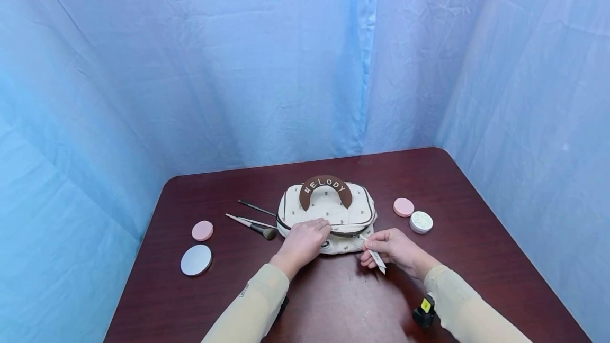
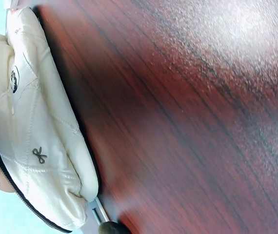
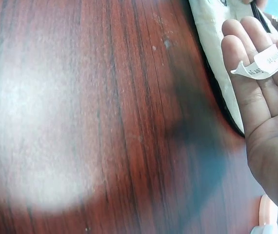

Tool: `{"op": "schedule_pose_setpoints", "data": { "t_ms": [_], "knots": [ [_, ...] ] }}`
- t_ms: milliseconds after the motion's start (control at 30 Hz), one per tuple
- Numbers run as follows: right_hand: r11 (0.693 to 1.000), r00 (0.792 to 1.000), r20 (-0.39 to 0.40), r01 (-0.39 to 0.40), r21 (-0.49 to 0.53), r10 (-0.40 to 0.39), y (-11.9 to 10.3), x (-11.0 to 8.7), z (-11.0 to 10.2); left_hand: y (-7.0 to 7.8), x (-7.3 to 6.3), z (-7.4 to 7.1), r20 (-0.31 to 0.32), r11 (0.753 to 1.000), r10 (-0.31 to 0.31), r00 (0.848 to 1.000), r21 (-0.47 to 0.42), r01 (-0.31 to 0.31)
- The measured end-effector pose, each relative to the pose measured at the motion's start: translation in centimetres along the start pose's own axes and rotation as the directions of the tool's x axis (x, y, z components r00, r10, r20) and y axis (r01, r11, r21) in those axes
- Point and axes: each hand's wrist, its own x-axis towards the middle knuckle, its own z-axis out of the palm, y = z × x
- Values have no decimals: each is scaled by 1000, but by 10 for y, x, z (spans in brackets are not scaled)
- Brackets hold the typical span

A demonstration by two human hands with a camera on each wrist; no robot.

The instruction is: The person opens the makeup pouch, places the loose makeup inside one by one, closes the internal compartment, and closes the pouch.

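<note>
A cream quilted cosmetic bag (image 1: 290, 205) with small bow prints, dark piping and a brown "MELODY" handle (image 1: 305, 195) sits on the table. My left hand (image 1: 304, 241) grips its front upper edge beside the zipper, and a fingertip shows over that edge in the left wrist view. At the front right corner, my right hand (image 1: 397, 250) pinches a white ribbon zipper pull (image 1: 378, 263) between thumb and forefinger. Printed lettering shows on the ribbon (image 3: 268, 62) across the fingers in the right wrist view. The bag's inside is hidden.
Left of the bag lie several makeup brushes (image 1: 268, 233), a pink round compact (image 1: 202, 231) and a silver-white round case (image 1: 196, 260). To the right are another pink compact (image 1: 403, 207) and a white round case (image 1: 421, 222). Blue curtains (image 1: 286, 68) surround the dark wooden table (image 1: 333, 300).
</note>
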Motion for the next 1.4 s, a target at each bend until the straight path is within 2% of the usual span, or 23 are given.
{"op": "schedule_pose_setpoints", "data": {
  "t_ms": [200,367,567,1000,1233,1400],
  "knots": [
    [1000,1000,-1,3,-24,-3,0,-3,-6,-3,-2,-1,35,1000,12,999,-14,-11],
    [1000,999,-36,-10,-17,10,2,-6,-17,-9,-7,-3,60,999,20,998,-27,-18],
    [1000,997,-75,-27,-15,26,2,-11,-27,-17,-14,-7,48,998,36,998,-51,-34],
    [1000,997,-72,-8,-6,7,3,-17,-34,-35,-29,-8,43,996,66,997,-62,-63],
    [1000,1000,-30,0,-13,0,3,-16,-31,-28,-26,-10,12,992,74,997,-107,-72],
    [1000,1000,1,1,-18,-1,1,-17,-30,-13,-17,-8,-54,983,122,991,-128,-128]
  ]
}}
